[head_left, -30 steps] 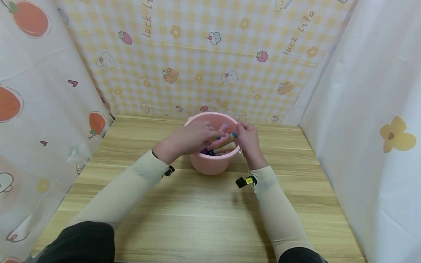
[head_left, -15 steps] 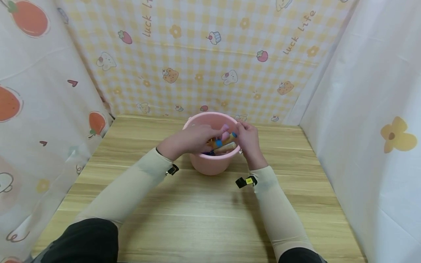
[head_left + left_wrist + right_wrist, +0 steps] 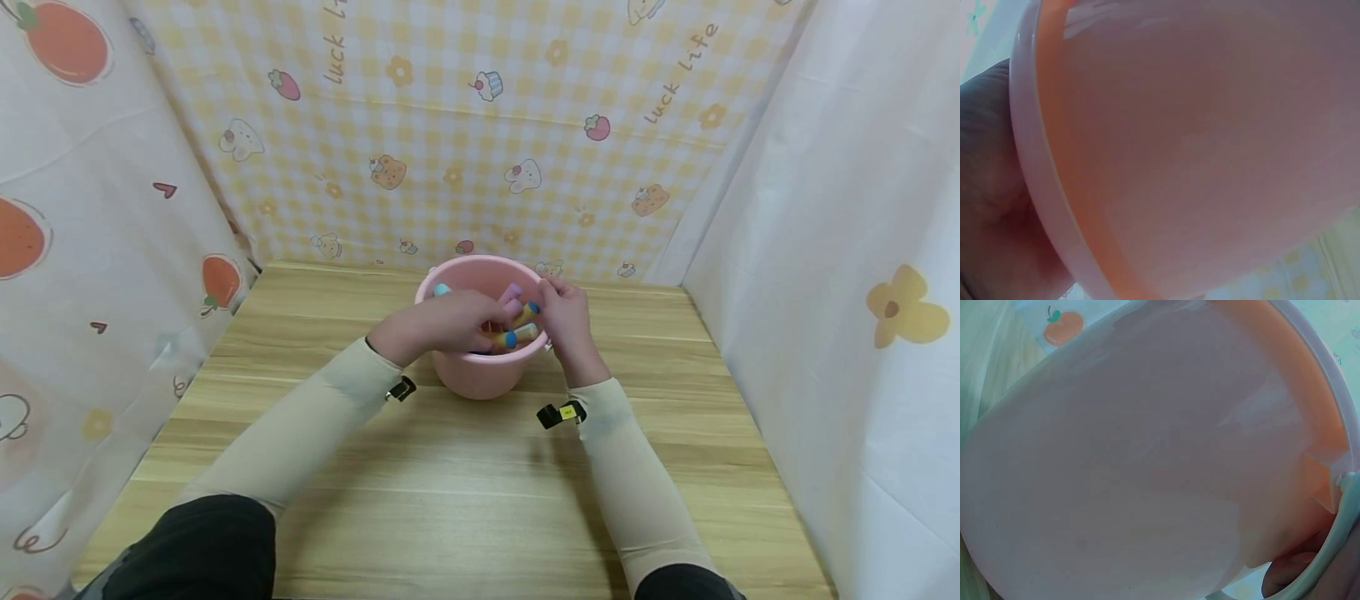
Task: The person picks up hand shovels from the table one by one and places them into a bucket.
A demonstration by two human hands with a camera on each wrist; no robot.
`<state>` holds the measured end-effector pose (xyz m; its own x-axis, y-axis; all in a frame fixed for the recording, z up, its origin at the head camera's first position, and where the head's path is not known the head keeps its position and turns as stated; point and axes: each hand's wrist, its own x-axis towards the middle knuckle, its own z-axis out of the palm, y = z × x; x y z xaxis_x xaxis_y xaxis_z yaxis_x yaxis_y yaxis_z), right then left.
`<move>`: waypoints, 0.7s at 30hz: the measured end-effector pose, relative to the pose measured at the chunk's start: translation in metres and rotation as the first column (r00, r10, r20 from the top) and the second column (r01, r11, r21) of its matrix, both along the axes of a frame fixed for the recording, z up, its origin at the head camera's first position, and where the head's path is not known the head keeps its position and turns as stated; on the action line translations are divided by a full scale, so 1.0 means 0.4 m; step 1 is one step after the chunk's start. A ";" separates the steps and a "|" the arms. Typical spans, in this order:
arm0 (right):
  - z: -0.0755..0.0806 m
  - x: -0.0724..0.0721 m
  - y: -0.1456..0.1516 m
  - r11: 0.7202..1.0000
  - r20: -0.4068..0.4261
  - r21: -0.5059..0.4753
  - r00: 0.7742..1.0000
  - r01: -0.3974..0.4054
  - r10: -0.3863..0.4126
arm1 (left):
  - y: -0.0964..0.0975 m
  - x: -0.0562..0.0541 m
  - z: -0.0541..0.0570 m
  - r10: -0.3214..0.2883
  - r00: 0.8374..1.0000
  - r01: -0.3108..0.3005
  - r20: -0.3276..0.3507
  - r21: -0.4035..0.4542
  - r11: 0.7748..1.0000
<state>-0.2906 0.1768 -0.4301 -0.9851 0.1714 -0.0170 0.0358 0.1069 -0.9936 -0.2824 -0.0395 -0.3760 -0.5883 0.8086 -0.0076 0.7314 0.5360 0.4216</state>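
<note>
A pink bucket [image 3: 480, 379] with several thick coloured sticks inside stands near the back of the wooden table. Reaching in over its left rim, my left hand [image 3: 442, 323] pinches a thick orange stick [image 3: 501, 340] with a blue end. Pink sticks [image 3: 512, 293], a cream stick [image 3: 527, 331] and another blue-ended stick [image 3: 529, 308] lie by its fingers. My right hand [image 3: 566, 321] grips the rim at the right; the right wrist view shows fingertips [image 3: 1291, 572] beside the pale handle [image 3: 1335, 550]. The bucket wall hides the left fingertips in the left wrist view.
Behind the bucket hangs a yellow checked cloth [image 3: 450, 125]. White printed cloths stand at the left [image 3: 112, 250] and right [image 3: 825, 250] sides. A light blue thing [image 3: 442, 289] shows inside the bucket's far left. The wooden table [image 3: 465, 500] extends toward the person.
My left hand has moved right and lower into the bucket; the orange stick with the blue end has come into view at its fingers and shifted toward the near rim. The right hand stays.
</note>
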 end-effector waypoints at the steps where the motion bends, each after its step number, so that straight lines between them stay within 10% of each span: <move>1: 0.000 0.000 0.000 1.000 0.002 0.000 1.000 0.001 -0.001 | 0.001 0.000 -0.001 -0.002 1.000 0.002 0.001 -0.006 1.000; 15: 0.001 -0.002 0.004 1.000 0.036 0.006 0.999 0.004 -0.004 | 0.001 0.001 0.004 0.008 1.000 -0.008 -0.006 -0.007 1.000; 21: 0.016 -0.001 0.023 0.992 0.103 0.108 0.993 -0.062 0.051 | -0.024 -0.005 -0.002 0.016 0.996 -0.005 -0.086 0.126 0.992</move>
